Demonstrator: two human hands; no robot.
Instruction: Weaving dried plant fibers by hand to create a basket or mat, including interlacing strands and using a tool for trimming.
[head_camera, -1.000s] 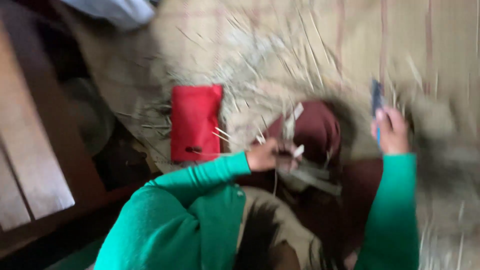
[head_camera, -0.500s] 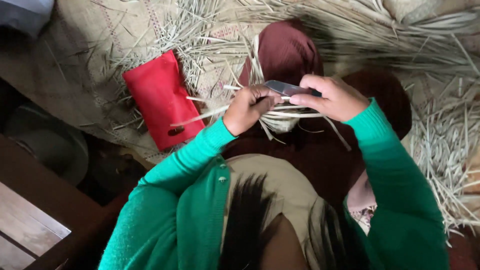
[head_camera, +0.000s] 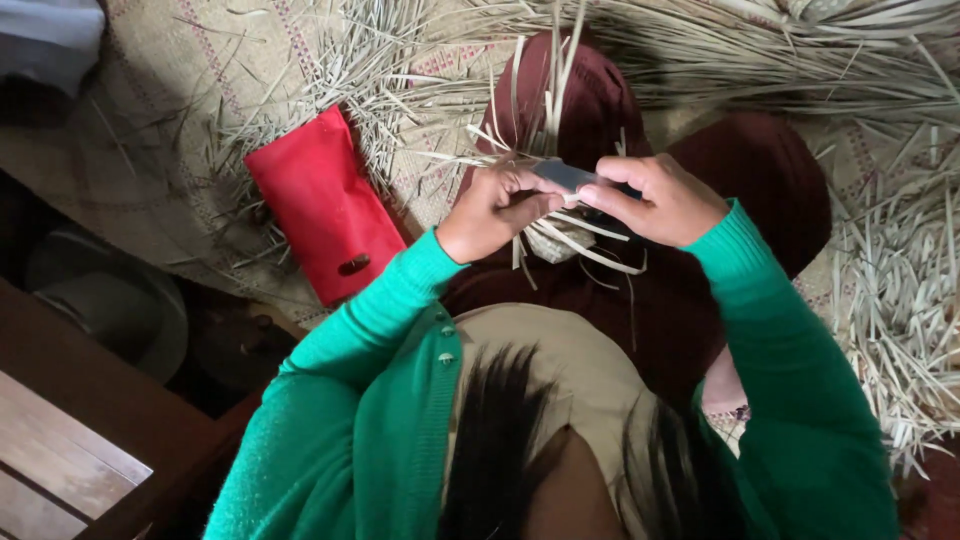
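Observation:
My left hand (head_camera: 492, 208) pinches a bundle of dry pale straw strips (head_camera: 545, 90) that stick upward and trail down over my lap. My right hand (head_camera: 662, 198) grips a small knife with a grey blade (head_camera: 563, 175), the blade laid against the strips right beside my left fingers. Both arms wear green sleeves. My knees, in dark maroon cloth (head_camera: 760, 170), lie under the hands.
A flat red pouch (head_camera: 325, 205) lies on the woven mat (head_camera: 170, 90) to the left. Heaps of straw strips (head_camera: 900, 310) spread across the top and right. A dark wooden edge (head_camera: 90, 380) and a round grey object (head_camera: 110, 300) sit at lower left.
The hands came together from apart: a second ago my right hand held the knife raised at the right. Since half a second ago the strips turned more upright.

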